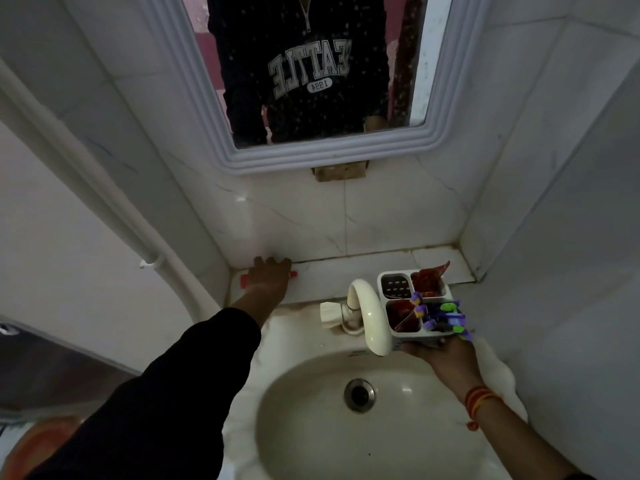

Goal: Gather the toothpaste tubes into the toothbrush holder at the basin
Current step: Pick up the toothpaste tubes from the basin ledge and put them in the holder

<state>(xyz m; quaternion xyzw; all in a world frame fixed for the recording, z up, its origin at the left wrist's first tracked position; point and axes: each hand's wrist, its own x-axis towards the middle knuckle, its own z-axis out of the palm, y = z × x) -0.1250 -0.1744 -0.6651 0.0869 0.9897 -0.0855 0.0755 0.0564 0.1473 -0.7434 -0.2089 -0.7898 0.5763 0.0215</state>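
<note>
White ceramic basin (381,441) lies below both our hands; our right hand (446,358) grips the white four-compartment plastic toothbrush holder (398,336) from beneath, presenting it for loading; our left hand (268,277) presses down, fingers curling over a red-ended white toothpaste tube (244,280) on the ledge.

White holder (388,284); red tubes (428,278); purple-green brushes (440,311); cream tap (367,313); possibly red-capped tube (293,274).

Dim, murky light, faint glare on the wall tiles (242,199), wide-angle bending at edges, soft focus
</note>
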